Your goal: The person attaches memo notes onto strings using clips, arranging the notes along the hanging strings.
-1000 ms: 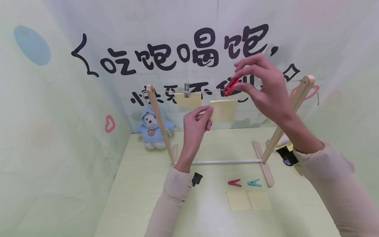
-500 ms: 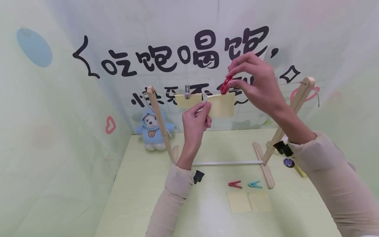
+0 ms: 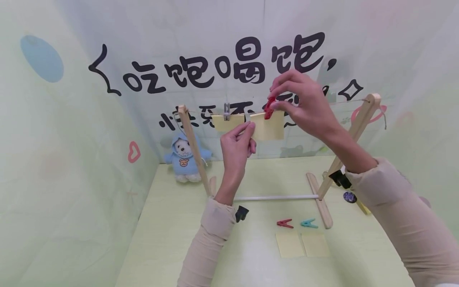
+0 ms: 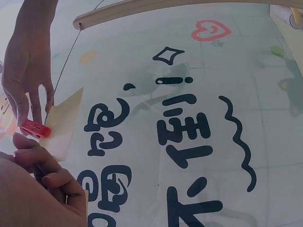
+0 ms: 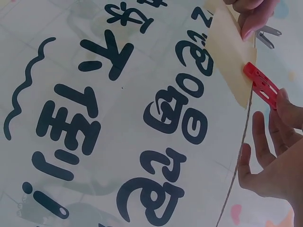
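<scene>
The left hand (image 3: 234, 149) pinches the yellow paper square (image 3: 270, 129) near its upper left corner, between thumb and fingers. The right hand (image 3: 306, 101) grips the red clothespin (image 3: 268, 109) by its handle end, the thumb against one side. The paper square hangs at the string (image 5: 236, 163), between the two wooden posts and to the right of the grey clip (image 3: 226, 111), which carries another sheet (image 3: 224, 124). The nose of the red clothespin sits over the top edge of the paper square. Whether it also takes in the string cannot be told.

The step in hand appears to be clipping the square to the string. For a sound result:

1. Hold the corner steady with the left hand; a loose pinch is likely to let the thin sheet swing.
2. Align the top edge along the string. In the head view the square's left end sits slightly lower than the line by the nose, so a small correction may help.
3. Seat the nose over paper and string together before easing the right hand's grip.
4. Release the handles gradually; a sudden release could jerk the string and disturb the neighbouring sheet.
5. Confirm the bite before freeing the left hand.
</scene>
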Action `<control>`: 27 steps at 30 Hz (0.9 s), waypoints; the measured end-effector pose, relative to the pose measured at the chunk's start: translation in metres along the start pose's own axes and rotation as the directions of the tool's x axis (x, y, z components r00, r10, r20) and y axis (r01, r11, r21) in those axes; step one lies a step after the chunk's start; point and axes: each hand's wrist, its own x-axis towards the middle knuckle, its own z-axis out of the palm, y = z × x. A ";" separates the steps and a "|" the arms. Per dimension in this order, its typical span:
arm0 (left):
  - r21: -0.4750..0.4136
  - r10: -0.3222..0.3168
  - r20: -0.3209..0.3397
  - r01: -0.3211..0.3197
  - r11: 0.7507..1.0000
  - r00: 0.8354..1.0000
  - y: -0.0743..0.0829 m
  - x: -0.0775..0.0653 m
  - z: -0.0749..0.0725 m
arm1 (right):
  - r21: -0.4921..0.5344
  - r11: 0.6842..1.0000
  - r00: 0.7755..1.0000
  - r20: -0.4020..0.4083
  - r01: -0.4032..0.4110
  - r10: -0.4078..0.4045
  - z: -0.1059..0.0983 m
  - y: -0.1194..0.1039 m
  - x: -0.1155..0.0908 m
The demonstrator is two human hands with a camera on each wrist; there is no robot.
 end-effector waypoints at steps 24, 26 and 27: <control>0.063 -0.013 0.018 0.012 0.998 1.000 -0.003 -0.001 -0.003 | -0.060 0.998 0.992 0.121 -0.030 0.037 -0.001 -0.001 -0.010; 0.067 -0.017 0.019 0.016 0.998 1.000 -0.004 -0.001 -0.003 | -0.065 0.998 0.995 0.101 -0.018 0.024 -0.004 -0.003 -0.013; 0.069 -0.019 0.019 0.018 0.997 1.000 -0.004 -0.002 -0.003 | -0.067 0.998 0.996 0.089 -0.008 0.014 -0.006 -0.004 -0.016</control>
